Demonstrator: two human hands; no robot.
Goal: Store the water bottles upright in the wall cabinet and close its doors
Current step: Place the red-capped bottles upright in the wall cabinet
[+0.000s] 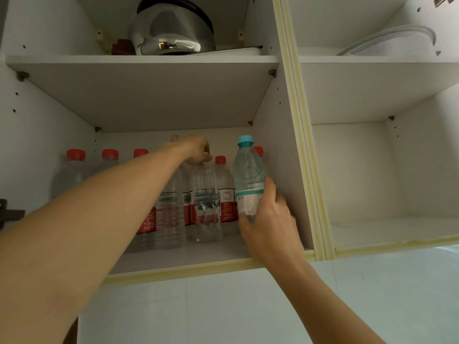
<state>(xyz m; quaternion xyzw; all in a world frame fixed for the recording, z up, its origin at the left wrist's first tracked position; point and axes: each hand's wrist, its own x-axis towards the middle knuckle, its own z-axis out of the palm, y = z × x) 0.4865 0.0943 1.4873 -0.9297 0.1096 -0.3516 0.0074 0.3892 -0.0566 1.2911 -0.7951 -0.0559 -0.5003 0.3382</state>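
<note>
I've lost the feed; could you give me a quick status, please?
Left hand grips a clear bottle's top. Right hand holds blue-capped bottle upright at shelf edge. Nothing blocking.

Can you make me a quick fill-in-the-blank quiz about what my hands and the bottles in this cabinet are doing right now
1. The right hand grips a bottle with a ____ cap.
2. The left hand holds the top of a clear bottle standing on the ____ shelf of the cabinet.
3. The caps on the bottles at the back left are ____.
4. The shiny metal pot sits on the shelf ____ the bottles.

Missing words: blue; bottom; red; above
</note>
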